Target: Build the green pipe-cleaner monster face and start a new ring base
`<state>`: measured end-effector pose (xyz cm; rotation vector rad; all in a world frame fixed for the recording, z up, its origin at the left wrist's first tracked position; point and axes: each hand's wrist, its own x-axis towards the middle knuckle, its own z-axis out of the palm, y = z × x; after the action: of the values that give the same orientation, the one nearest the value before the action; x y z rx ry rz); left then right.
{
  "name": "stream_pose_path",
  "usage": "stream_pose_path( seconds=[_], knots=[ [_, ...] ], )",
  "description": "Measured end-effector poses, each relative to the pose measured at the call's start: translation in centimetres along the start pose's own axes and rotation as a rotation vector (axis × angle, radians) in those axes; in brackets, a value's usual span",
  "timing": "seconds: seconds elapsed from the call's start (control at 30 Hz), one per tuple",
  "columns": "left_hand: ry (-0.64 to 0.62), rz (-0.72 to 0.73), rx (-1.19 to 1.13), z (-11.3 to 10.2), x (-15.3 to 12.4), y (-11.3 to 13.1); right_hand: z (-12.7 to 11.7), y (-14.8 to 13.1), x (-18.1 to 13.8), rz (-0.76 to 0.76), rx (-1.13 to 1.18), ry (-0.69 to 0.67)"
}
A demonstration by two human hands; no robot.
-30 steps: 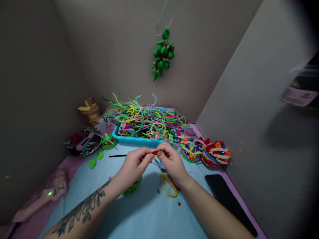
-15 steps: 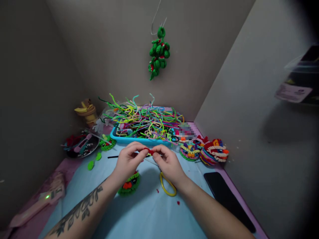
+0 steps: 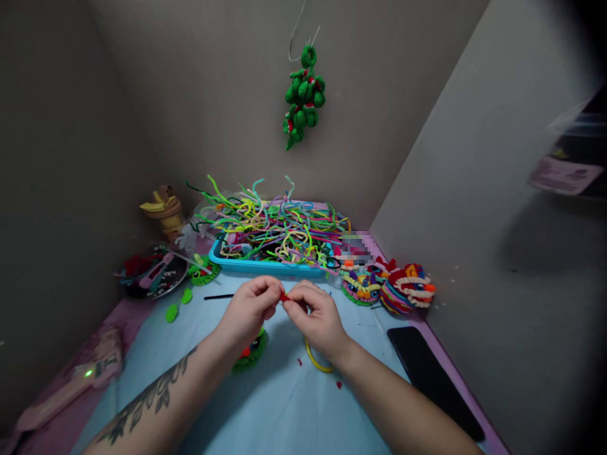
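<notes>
A small piece of red pipe cleaner [image 3: 284,296] is pinched between the fingertips of both hands, mostly covered by them. My left hand [image 3: 251,309] grips it from the left with its fingers curled in. From the other side my right hand [image 3: 318,316] holds it between thumb and forefinger. Under my right hand lies a pair of scissors, of which only a yellow handle [image 3: 313,359] shows. A round green fuzzy figure [image 3: 253,355] with an orange part rests on the blue cloth, partly behind my left wrist.
A blue tray [image 3: 265,270] heaped with colourful pipe cleaners stands at the back. Fuzzy figures [image 3: 403,289] sit at the right, above a black phone [image 3: 434,379]. At left are a metal bowl [image 3: 177,281] and a pink glue gun [image 3: 71,385]. Green figures [image 3: 305,95] hang on the wall.
Both hands have come down slightly and closer together. The left fingers have curled further round the red piece, and less of it shows between the hands.
</notes>
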<state>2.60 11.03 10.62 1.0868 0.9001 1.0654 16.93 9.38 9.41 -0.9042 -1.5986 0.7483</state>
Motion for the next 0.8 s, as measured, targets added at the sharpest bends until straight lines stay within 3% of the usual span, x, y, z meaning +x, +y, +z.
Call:
stream_pose_path(
  seconds=[0.27, 0.53, 0.8],
  knots=[
    [0.011, 0.076, 0.378, -0.6, -0.6, 2.0, -0.1, 0.2, 0.2, 0.022, -0.049, -0.08],
    [-0.046, 0.05, 0.336, -0.8, 0.1, 1.6, -0.1, 0.9, 0.2, 0.162, 0.11, -0.031],
    [-0.004, 0.055, 0.267, -0.7, 0.2, 1.1, 0.1, 1.2, 0.1, 0.131, 0.123, -0.101]
  ],
)
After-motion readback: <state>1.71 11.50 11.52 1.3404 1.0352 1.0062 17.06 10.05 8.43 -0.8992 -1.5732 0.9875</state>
